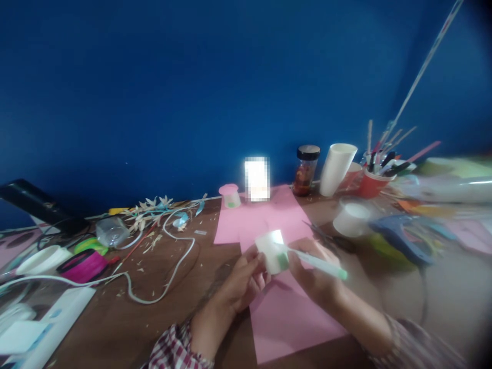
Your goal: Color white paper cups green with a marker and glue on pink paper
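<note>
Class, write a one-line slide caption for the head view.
Over pink paper, the left hand holds a white piece with a green patch; the right hand, a green-ended pen.

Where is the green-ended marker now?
In the head view, right of centre: the marker is in the right hand, beside the small white cylinder the left hand holds.

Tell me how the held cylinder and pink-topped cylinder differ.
The held cylinder is in the left hand; the pink-topped cylinder stands on pink paper. The pink-topped cylinder has a pink disc; the held cylinder shows none. Both are whitish with a green patch.
</note>
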`<state>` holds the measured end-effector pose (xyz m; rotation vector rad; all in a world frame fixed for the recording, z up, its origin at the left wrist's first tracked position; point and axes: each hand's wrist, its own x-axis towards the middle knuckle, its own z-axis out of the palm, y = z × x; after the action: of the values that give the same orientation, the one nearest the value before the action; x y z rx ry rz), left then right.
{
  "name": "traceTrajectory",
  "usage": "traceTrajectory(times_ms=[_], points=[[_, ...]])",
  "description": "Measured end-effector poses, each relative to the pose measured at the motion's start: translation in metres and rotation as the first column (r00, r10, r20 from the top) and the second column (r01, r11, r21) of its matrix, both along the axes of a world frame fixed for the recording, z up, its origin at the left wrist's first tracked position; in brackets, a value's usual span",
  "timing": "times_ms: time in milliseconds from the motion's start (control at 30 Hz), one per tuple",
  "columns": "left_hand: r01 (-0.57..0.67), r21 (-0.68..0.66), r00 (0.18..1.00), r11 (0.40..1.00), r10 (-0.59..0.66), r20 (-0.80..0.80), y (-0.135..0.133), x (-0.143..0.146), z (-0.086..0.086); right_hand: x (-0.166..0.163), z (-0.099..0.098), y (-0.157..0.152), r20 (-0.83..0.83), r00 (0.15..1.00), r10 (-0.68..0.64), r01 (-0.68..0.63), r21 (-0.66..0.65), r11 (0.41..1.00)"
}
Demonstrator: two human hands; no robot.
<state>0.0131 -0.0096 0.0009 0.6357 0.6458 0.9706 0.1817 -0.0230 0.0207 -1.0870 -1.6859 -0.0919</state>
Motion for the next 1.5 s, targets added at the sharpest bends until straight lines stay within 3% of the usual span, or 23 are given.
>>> traceTrajectory(times_ms=[1500], points=[[-0.006,0.001,1.000,1.000,0.006,-0.023,0.0008,0.0002,0.0009,-0.0007,-0.0039,0.0021,-0.077,0.997,-0.020,0.015,-0.061,0.998]])
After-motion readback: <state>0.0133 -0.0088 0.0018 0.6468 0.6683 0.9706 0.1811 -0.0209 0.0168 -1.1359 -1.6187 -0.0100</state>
